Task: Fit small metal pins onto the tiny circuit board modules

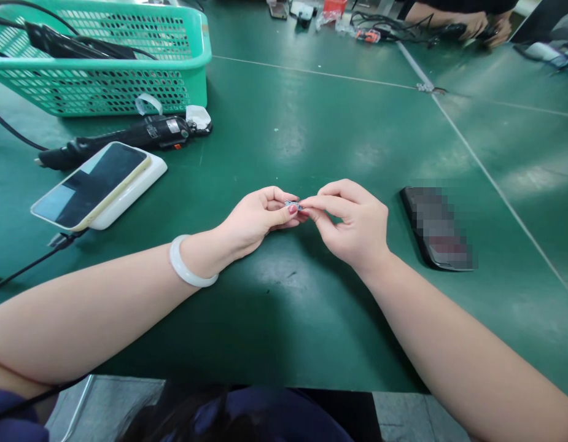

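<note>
My left hand [260, 218] and my right hand [352, 224] meet just above the green table [284, 135], both forearms resting on it. Between their pinched fingertips sits a tiny bluish-grey part [293, 204], too small to name. The left thumb and forefinger press on it from the left, and the right fingertips touch it from the right. A pale bangle [188, 265] circles my left wrist.
A phone on a white pad [97, 184] lies at the left, a black handheld tool [127, 138] behind it, then a green mesh basket [104, 55]. A dark phone [438, 228] lies right of my hands. Another person's hands [477, 24] work among cables at the far edge.
</note>
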Tool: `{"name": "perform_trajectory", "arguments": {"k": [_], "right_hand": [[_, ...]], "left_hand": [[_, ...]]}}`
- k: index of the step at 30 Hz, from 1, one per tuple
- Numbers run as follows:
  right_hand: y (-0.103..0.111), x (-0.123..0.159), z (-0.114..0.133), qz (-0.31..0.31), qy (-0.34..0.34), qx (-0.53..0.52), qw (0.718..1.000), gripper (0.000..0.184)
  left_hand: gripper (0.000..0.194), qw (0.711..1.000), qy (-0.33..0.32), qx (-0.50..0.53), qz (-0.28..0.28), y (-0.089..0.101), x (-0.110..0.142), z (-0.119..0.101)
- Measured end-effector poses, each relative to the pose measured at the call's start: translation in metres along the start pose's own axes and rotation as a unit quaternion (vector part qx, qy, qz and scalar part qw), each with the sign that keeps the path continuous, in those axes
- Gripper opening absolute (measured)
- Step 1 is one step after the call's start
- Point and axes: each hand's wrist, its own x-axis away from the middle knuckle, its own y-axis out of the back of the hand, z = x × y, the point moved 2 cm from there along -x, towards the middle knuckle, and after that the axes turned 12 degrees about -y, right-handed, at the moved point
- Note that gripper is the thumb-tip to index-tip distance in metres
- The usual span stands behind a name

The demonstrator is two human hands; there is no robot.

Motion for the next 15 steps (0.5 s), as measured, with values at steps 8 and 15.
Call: {"name": "perform_trajectory", "arguments": {"k": [8, 15], "right_hand": [[-0.004, 0.002, 0.001, 0.061, -0.065, 0.028, 0.996, 0.015], [-0.033, 0.007, 0.008, 0.221, -0.059, 0.105, 0.968, 0.015]], "left_hand": [[0.005, 0.988, -0.054, 0.057, -0.132, 0.003, -0.003, -0.006], [0.009, 0.985, -0.066, 0.064, -0.144, 0.005, -0.005, -0.003]]}}
